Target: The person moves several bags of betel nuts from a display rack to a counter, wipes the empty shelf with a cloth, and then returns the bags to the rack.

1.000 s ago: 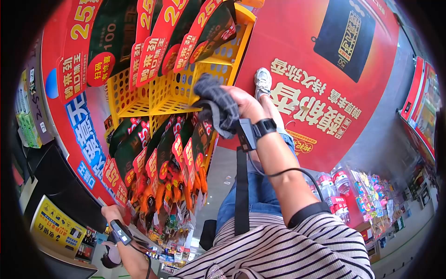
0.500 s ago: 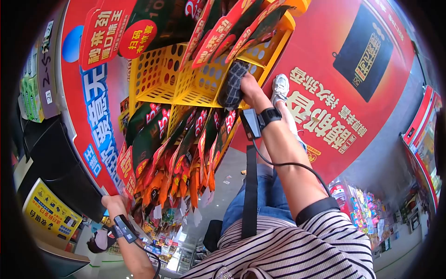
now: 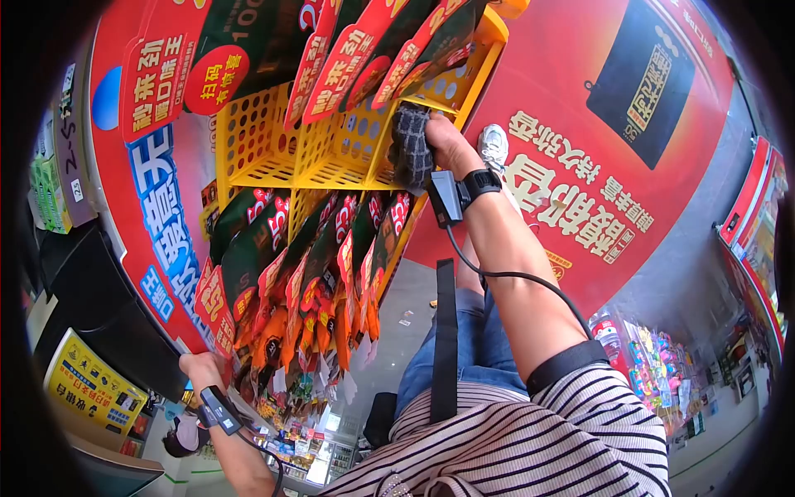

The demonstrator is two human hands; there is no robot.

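Observation:
My right hand is closed on a dark checkered cloth, pressed against the right end of a yellow perforated rack. Dark green and red bags hang in the row below the cloth, and larger red-and-green packs stick out above it. At the lower left, my left hand is at the edge of the red display, beside the hanging bags; its fingers are mostly hidden. Both wrists wear a strapped device with a cable.
A red printed panel stands right of the rack. At the left are a black surface and a yellow sign. Another person's head shows at the lower left. Colourful packets hang at the lower right.
My right hand and the cloth have shifted slightly left in the view, and the cloth looks more bunched. The rack and bags also sit further left. My left hand stays at the display's edge.

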